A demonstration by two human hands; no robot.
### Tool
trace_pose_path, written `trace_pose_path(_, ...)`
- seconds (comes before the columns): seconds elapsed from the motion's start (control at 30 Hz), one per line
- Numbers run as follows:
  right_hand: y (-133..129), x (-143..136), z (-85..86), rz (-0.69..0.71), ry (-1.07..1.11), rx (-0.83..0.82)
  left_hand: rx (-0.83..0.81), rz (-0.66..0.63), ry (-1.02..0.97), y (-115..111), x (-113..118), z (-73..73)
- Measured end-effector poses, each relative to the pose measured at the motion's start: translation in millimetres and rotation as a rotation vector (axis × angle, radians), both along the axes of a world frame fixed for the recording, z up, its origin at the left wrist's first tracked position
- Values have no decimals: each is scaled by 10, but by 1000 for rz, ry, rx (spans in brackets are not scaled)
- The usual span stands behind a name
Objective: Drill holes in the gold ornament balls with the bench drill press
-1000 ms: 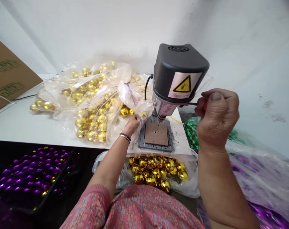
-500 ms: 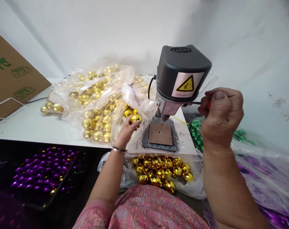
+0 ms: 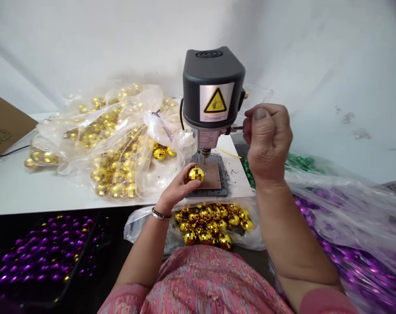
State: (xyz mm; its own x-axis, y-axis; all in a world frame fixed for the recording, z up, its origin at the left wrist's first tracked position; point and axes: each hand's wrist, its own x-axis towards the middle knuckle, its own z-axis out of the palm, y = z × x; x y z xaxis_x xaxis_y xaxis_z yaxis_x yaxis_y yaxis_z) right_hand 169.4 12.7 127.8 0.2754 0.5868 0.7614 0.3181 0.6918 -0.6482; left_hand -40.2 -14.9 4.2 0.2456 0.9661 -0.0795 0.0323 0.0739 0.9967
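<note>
Person's left hand (image 3: 175, 190) is pinching 1 gold ball (image 3: 196, 174) over plate (image 3: 215, 175) | right hand (image 3: 270, 146) is gripping lever (image 3: 238, 127) | drill (image 3: 213, 69) is standing between hands

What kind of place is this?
Probably a small ornament workshop: a benchtop drill press, a brown drilled board under it, and bags of gold faceted balls on the white table.

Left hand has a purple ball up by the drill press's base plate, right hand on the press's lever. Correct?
Not quite: the ball in the left hand is gold, as the head view shows. The rest holds: it is up by the base plate of the drill press, and the right hand is on the lever.
</note>
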Motion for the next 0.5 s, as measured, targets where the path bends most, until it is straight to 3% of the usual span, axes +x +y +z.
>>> trace_pose_path(0.1, -7, -5, 6, 0, -26, -4, 84, 22, 124, 25, -35, -28)
trace_pose_path(0.23, -17, -15, 13, 19, -21, -5, 78, 117, 215, 35, -114, -46)
trace_pose_path(0.5, 29, -21, 42, 60, -5, 75, 143, 38, 348, 109, -74, -33)
